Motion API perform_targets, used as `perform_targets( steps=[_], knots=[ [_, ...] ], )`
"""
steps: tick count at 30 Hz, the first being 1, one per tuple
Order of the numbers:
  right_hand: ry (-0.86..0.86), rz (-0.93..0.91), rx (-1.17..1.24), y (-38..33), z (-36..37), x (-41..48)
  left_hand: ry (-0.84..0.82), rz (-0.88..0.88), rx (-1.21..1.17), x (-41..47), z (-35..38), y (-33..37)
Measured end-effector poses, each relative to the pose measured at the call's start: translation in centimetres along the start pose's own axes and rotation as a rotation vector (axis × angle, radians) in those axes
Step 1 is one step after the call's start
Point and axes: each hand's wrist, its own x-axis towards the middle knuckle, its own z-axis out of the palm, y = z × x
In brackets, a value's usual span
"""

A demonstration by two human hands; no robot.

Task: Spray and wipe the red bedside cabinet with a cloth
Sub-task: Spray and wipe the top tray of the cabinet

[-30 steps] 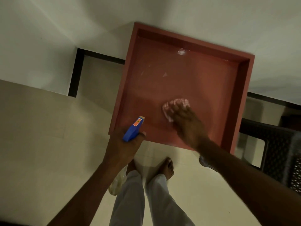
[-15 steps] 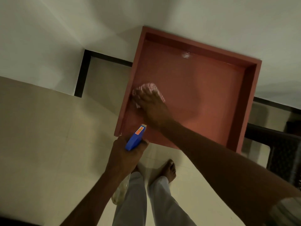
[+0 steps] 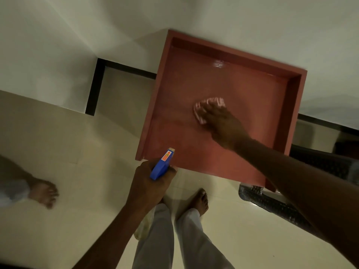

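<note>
The red bedside cabinet [image 3: 242,82] stands against the white wall, its raised-rim top seen from above. My right hand [image 3: 223,123] presses a pink-and-white cloth [image 3: 206,105] flat on the middle of the top; only the cloth's far edge shows past my fingers. My left hand [image 3: 153,181] hovers at the cabinet's near left corner, gripping a spray bottle [image 3: 162,165] with a blue head and an orange label, nozzle pointing over the top. The pale bottle body hangs below my wrist, mostly hidden.
My two bare feet [image 3: 200,200] stand on the beige tiled floor just before the cabinet. Another person's bare foot [image 3: 43,193] is at the left edge. A dark woven chair [image 3: 272,202] sits at the cabinet's right. A black skirting strip [image 3: 95,86] marks the wall corner.
My right hand slid the cloth from the middle to the top's left edge, then back right to the middle. The left hand with the bottle stayed put. Another person's foot has come into view at left.
</note>
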Motion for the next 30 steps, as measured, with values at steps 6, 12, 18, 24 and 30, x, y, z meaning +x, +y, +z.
perform_targets(
  steps=[6,12,18,24,30],
  knots=[
    [0.058,0.262,0.138,-3.3,-0.5,12.9,-0.019,0.004,-0.006,-0.8,-0.9,-1.2],
    [0.023,0.153,0.107,-10.2,2.6,8.9,-0.021,-0.002,0.017,-1.2,-1.8,-2.0],
    [-0.033,0.010,0.119,-15.9,7.9,-0.4,-0.036,0.033,0.042,-1.1,-1.4,-1.1],
    [0.099,-0.234,0.193,-15.6,8.1,-5.4,-0.029,0.065,0.062,-1.6,-0.6,-1.0],
    [-0.195,-0.241,-0.101,-9.9,7.9,-12.0,-0.049,0.044,0.045,-2.6,0.0,-1.5]
  ],
)
